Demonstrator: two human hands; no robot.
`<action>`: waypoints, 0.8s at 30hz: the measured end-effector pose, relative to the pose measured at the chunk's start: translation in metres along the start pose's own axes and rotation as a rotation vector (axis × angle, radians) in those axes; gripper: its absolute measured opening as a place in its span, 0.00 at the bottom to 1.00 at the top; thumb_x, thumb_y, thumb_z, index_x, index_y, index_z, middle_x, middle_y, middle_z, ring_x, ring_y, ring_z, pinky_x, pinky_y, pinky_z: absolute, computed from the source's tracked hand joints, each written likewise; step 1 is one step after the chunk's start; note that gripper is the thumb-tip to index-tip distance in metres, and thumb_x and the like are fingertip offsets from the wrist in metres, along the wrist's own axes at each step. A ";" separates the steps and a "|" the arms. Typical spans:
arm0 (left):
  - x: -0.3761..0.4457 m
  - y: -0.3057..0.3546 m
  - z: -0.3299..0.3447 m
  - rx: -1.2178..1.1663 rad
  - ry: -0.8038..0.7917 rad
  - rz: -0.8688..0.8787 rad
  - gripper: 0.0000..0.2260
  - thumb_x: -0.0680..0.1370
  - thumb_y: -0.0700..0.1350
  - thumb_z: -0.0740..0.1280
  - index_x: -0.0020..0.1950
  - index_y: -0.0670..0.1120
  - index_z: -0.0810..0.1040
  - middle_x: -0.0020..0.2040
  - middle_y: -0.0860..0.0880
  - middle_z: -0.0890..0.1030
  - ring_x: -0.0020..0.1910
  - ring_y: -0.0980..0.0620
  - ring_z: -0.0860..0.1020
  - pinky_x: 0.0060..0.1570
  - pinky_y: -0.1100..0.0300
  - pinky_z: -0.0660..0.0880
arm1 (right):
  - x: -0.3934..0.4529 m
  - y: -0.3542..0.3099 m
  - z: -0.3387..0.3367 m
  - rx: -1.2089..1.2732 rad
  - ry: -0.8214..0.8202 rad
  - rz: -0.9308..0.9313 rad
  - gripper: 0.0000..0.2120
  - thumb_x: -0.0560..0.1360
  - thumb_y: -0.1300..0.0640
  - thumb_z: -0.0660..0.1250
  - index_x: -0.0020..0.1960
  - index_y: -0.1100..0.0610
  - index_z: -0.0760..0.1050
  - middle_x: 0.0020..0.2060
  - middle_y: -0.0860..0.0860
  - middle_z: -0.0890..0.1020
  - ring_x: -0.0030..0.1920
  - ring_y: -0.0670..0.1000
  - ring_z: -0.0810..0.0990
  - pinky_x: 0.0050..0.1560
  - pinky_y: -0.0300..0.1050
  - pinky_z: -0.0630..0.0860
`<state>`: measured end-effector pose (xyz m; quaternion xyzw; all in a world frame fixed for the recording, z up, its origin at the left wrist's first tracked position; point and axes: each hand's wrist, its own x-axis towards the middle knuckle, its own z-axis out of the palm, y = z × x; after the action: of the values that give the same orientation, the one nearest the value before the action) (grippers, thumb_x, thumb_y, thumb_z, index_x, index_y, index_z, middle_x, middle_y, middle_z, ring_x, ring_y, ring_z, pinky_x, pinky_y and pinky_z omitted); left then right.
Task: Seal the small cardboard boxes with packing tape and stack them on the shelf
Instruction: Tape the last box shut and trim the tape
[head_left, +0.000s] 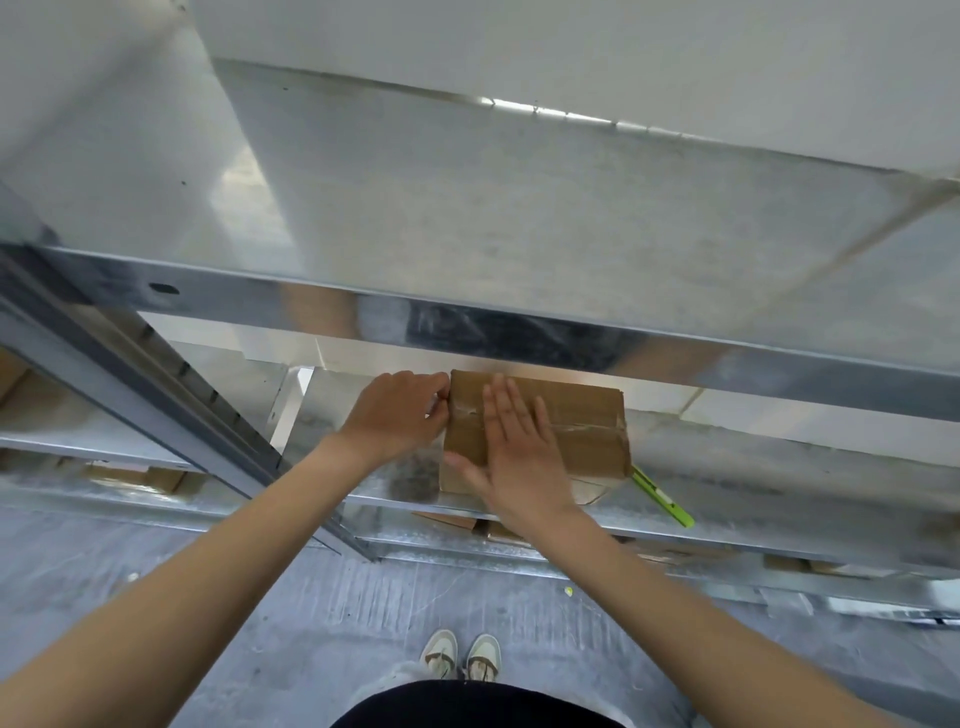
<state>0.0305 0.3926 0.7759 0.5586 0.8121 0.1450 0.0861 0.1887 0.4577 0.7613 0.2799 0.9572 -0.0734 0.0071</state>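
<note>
My right hand (511, 452) lies flat on the taped cardboard box (571, 431) on the metal shelf (727, 525), left hand (397, 410) pinching its corner; sealing looks done, stacking remains.

A single wide-angle head view looks steeply down and forward from above the metal shelf unit (519, 332), close to its front rail. The person's shoes (462, 657) on the floor sit directly below, at the bottom edge. Straight lines bow toward the edges.
</note>
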 end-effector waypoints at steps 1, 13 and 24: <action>0.000 -0.001 0.001 0.007 0.009 -0.003 0.06 0.79 0.46 0.58 0.44 0.47 0.70 0.37 0.51 0.74 0.38 0.48 0.74 0.37 0.57 0.63 | 0.005 -0.010 0.003 -0.006 0.015 -0.051 0.44 0.74 0.29 0.39 0.77 0.60 0.50 0.77 0.54 0.52 0.77 0.51 0.46 0.75 0.53 0.41; -0.027 -0.013 0.032 -0.359 0.258 -0.239 0.26 0.71 0.63 0.59 0.63 0.49 0.73 0.54 0.50 0.73 0.54 0.51 0.69 0.53 0.56 0.67 | 0.014 -0.015 -0.010 0.040 -0.091 -0.162 0.51 0.71 0.36 0.66 0.78 0.60 0.41 0.77 0.55 0.43 0.77 0.53 0.43 0.74 0.50 0.40; -0.049 0.002 0.043 -1.305 0.044 -0.820 0.27 0.71 0.65 0.66 0.64 0.52 0.70 0.60 0.49 0.78 0.57 0.47 0.77 0.61 0.49 0.73 | 0.031 0.002 -0.039 0.171 -0.196 -0.180 0.58 0.63 0.36 0.72 0.77 0.52 0.37 0.75 0.51 0.46 0.75 0.55 0.40 0.74 0.62 0.43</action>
<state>0.0627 0.3535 0.7352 0.0458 0.7056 0.5623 0.4287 0.1646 0.4816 0.7975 0.1839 0.9634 -0.1822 0.0700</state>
